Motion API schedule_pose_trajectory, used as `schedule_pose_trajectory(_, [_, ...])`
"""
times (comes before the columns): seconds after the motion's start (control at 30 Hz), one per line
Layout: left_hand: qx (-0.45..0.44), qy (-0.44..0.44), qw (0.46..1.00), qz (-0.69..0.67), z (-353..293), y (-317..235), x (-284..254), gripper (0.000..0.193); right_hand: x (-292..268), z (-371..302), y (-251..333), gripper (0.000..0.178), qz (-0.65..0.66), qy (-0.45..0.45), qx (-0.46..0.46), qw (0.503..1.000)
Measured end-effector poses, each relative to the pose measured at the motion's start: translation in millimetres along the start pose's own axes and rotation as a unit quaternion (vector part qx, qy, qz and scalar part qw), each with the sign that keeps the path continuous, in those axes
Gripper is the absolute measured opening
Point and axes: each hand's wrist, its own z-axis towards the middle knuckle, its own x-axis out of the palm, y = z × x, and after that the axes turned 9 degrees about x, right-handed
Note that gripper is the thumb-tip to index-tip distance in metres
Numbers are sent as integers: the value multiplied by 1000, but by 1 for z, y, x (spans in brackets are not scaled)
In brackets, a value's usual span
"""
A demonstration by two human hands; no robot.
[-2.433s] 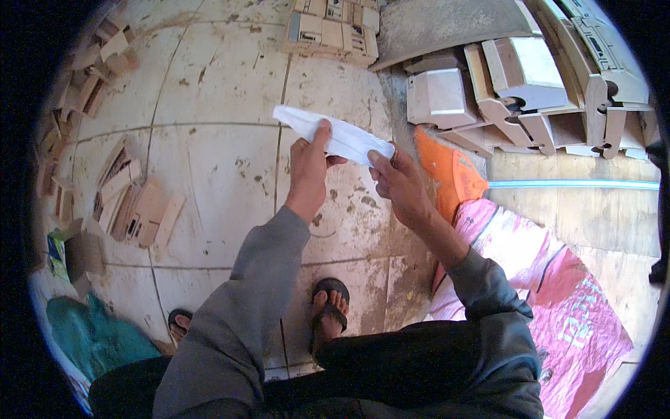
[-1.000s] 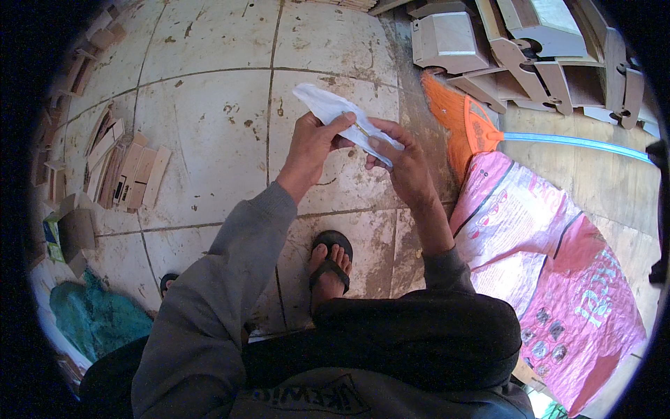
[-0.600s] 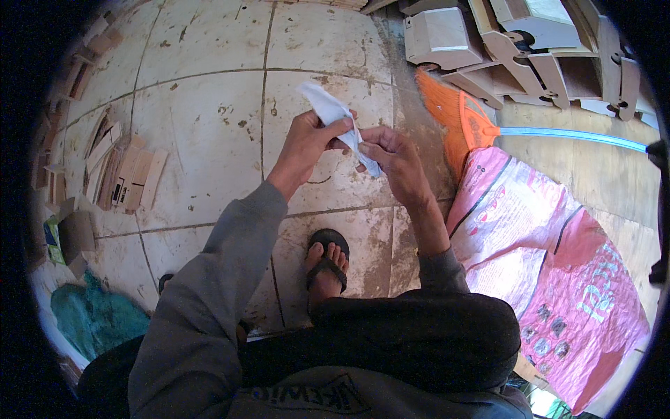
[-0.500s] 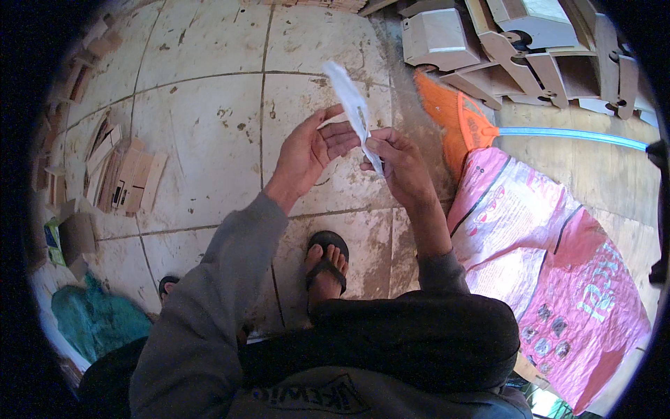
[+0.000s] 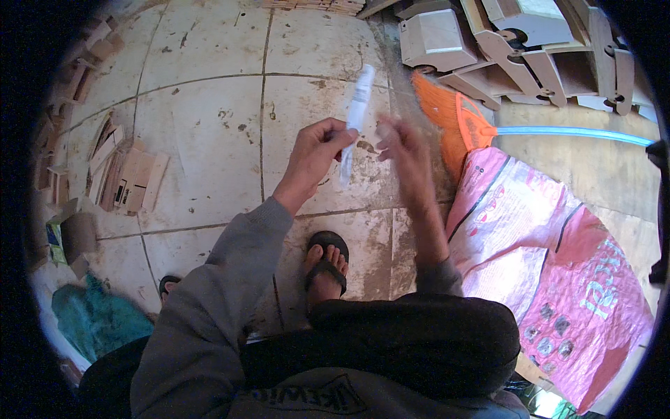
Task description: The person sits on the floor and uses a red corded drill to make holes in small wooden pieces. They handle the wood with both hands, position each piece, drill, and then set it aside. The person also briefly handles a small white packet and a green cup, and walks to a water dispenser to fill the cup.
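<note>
Between the thumb and fingers of my left hand [image 5: 315, 155] is a narrow white packet [image 5: 359, 105], perhaps plastic or paper. It stands nearly upright in the picture, its thin, clearer end hanging below my grip. What it contains, if anything, I cannot make out. My right hand [image 5: 406, 148] is just to the right of the packet and apart from it. Motion smears its fingers, so their pose is unclear.
An orange broom [image 5: 474, 129] with a pale blue handle lies at the right, above a pink woven sack [image 5: 551, 272]. Wooden toy-like vehicles [image 5: 436, 42] stand at the upper right. Wooden pieces [image 5: 132, 178] and a teal bag [image 5: 98, 321] lie at the left on the tiled floor [image 5: 202, 140].
My right hand has let go of the white packet and drawn slightly right. My left hand now pinches it, and the packet has swung from a leftward lean to nearly upright.
</note>
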Motion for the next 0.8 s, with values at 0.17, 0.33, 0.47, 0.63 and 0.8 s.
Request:
schedule_pose_trajectory(0.17, [-52, 48, 997, -15, -8, 7, 8, 15, -23, 24, 18, 14, 7, 143, -37, 989])
schedule_pose_trajectory(0.33, [-70, -49, 987, -134, -9, 18, 10, 15, 21, -12, -6, 13, -238, -37, -256, 936])
schedule_pose_trajectory(0.47, [-110, -90, 958, -249, -18, 21, 9, 13, 36, -25, -18, 14, -171, -61, -220, 959])
schedule_pose_trajectory(0.63, [-65, -81, 969, -225, -15, 15, 7, 11, 42, -19, -12, 14, -123, -63, -203, 969])
schedule_pose_trajectory(0.8, [19, -162, 979, -122, -4, 6, 3, 10, 57, -22, -9, 19, 189, -38, -28, 981])
